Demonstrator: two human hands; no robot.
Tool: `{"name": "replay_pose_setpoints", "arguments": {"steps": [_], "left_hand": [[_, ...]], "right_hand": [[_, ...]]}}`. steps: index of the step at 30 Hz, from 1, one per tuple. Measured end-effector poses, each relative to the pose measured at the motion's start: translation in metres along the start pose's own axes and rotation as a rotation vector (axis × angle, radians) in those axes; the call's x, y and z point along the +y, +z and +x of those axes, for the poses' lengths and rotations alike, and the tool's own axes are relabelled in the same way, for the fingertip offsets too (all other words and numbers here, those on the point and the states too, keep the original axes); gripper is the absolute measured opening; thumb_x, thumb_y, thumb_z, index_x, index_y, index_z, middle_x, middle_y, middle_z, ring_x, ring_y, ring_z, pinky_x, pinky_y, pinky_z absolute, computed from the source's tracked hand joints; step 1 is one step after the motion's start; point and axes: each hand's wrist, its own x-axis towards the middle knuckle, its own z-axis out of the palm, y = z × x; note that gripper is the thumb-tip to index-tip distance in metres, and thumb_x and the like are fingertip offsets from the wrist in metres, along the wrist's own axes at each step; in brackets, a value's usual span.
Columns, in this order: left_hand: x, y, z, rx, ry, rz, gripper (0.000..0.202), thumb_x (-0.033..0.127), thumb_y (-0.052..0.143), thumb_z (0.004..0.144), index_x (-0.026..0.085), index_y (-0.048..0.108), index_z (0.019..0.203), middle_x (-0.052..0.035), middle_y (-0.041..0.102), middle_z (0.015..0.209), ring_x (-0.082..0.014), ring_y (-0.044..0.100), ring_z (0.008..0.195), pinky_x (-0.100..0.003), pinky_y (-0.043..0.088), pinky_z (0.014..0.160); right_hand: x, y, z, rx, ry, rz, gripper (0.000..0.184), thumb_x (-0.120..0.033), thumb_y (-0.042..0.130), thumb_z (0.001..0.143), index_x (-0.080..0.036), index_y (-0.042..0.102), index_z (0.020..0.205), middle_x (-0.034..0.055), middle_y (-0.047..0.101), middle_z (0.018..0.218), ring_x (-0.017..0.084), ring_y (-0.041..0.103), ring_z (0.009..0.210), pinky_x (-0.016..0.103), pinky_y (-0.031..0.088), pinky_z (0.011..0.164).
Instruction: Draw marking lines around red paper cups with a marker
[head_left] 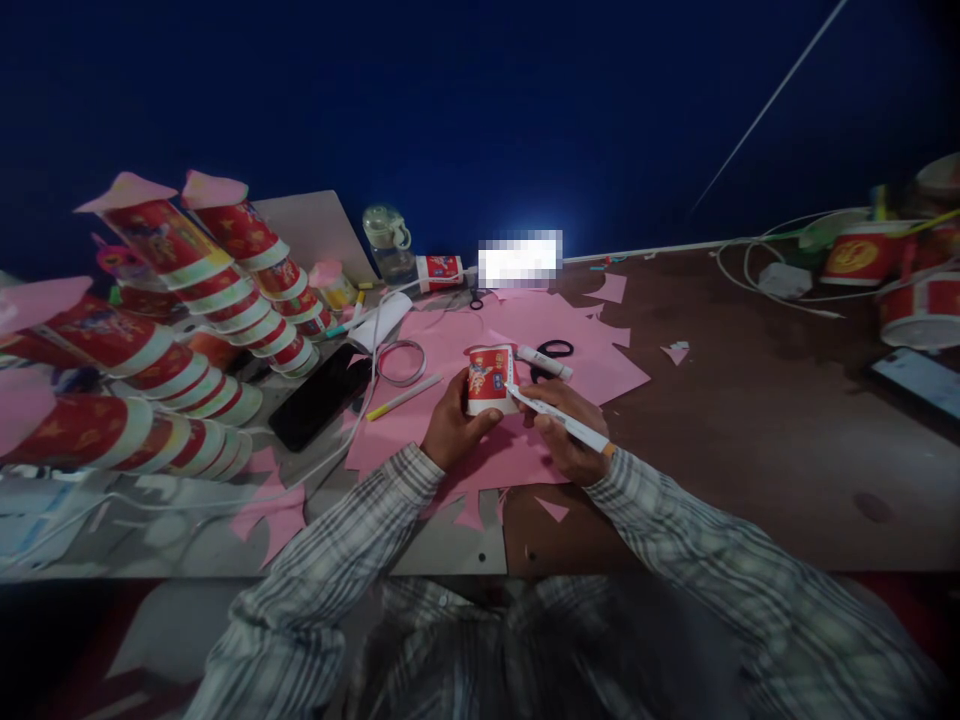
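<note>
My left hand (456, 422) is closed around a red and white paper cup (490, 376), holding it above pink paper. In my right hand (568, 428) is a slim white marker (574, 428) with an orange end, its tip at the cup's right side. Just behind the right hand lie a thick white tube (545, 362), perhaps a glue stick, and scissors with a black handle (555, 348). Pink paper sheets (442, 345) spread beneath both hands. Left of the cup rest a roll of clear tape (401, 362) and a white and yellow marker (405, 397).
Several towers of stacked paper cups (217, 285) with pink tops fill the left side. A black phone (319, 400) and a white cable (330, 455) lie near them. A clear bottle (388, 245) stands at the back. Cups (862, 255) and another phone (922, 385) are on the right.
</note>
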Motion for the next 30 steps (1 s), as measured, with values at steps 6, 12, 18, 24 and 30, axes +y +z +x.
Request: {"name": "replay_pose_setpoints", "arguments": {"steps": [6, 12, 18, 24, 30], "left_hand": [[0.0001, 0.0018, 0.0002, -0.012, 0.022, -0.068, 0.085, 0.068, 0.072, 0.074, 0.011, 0.048, 0.133, -0.0193, 0.065, 0.125, -0.0325, 0.065, 0.109, -0.047, 0.051, 0.096], [0.0027, 0.0025, 0.0005, -0.011, 0.052, -0.078, 0.083, 0.070, 0.070, 0.075, 0.014, 0.048, 0.132, -0.0167, 0.067, 0.123, -0.0301, 0.066, 0.108, -0.045, 0.052, 0.095], [0.0028, 0.0004, 0.0006, -0.018, 0.059, -0.032, 0.082, 0.070, 0.069, 0.076, 0.013, 0.049, 0.131, -0.0173, 0.067, 0.122, -0.0311, 0.066, 0.106, -0.046, 0.053, 0.093], [0.0010, 0.0006, 0.0007, -0.011, 0.064, -0.058, 0.080, 0.067, 0.071, 0.076, 0.015, 0.049, 0.133, -0.0160, 0.067, 0.122, -0.0306, 0.066, 0.107, -0.046, 0.052, 0.095], [-0.0018, 0.0017, 0.0005, -0.026, 0.041, -0.103, 0.082, 0.064, 0.073, 0.076, 0.014, 0.046, 0.135, -0.0180, 0.064, 0.127, -0.0313, 0.065, 0.112, -0.047, 0.051, 0.098]], "right_hand": [[0.0021, 0.0004, -0.0010, 0.012, 0.042, 0.012, 0.031, -0.032, 0.051, 0.099, -0.017, 0.065, 0.122, 0.0120, 0.073, 0.098, 0.023, 0.071, 0.083, 0.042, 0.060, 0.074], [0.0009, -0.0005, -0.0002, 0.020, 0.070, 0.019, 0.032, -0.034, 0.050, 0.100, -0.016, 0.066, 0.120, 0.0125, 0.073, 0.097, 0.023, 0.072, 0.083, 0.043, 0.062, 0.073], [-0.0002, -0.0006, -0.0006, 0.063, 0.045, 0.026, 0.031, -0.035, 0.049, 0.101, -0.018, 0.066, 0.120, 0.0103, 0.072, 0.091, 0.021, 0.071, 0.077, 0.041, 0.061, 0.069], [0.0002, -0.0002, -0.0021, 0.082, 0.099, 0.042, 0.031, -0.035, 0.049, 0.100, -0.018, 0.066, 0.120, 0.0088, 0.069, 0.089, 0.020, 0.070, 0.074, 0.039, 0.060, 0.066], [-0.0001, -0.0004, -0.0017, 0.071, 0.100, 0.020, 0.031, -0.035, 0.049, 0.100, -0.018, 0.065, 0.120, 0.0092, 0.069, 0.089, 0.021, 0.069, 0.077, 0.040, 0.060, 0.067]]}}
